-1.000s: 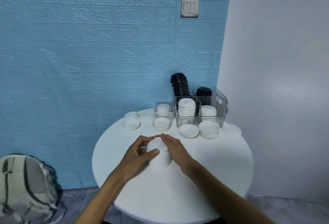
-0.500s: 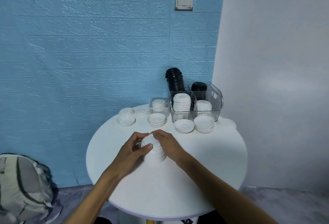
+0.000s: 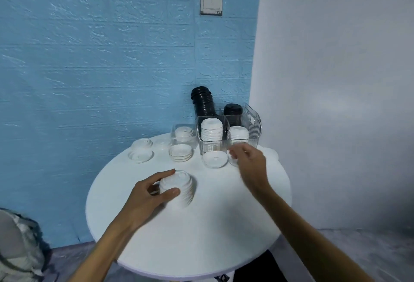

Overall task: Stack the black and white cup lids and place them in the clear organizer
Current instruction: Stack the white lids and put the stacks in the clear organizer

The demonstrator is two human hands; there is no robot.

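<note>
My left hand (image 3: 152,194) grips a stack of white lids (image 3: 180,188) standing on the round white table (image 3: 201,237). My right hand (image 3: 249,161) is stretched to the back right, its curled fingers at a low pile of white lids (image 3: 231,160) in front of the clear organizer (image 3: 254,122); motion blur hides whether it grips them. The organizer holds two white lid stacks (image 3: 211,132) in its front compartments and two black lid stacks (image 3: 202,102) behind.
Loose white lids lie along the table's back: a single lid (image 3: 214,159), a low pile (image 3: 180,152), others at the left (image 3: 140,155). A small clear box (image 3: 183,133) holds more lids. A backpack (image 3: 15,248) sits on the floor at the left.
My right hand has left the stack and moved back and right to the lids in front of the organizer. My left hand still holds the stack.
</note>
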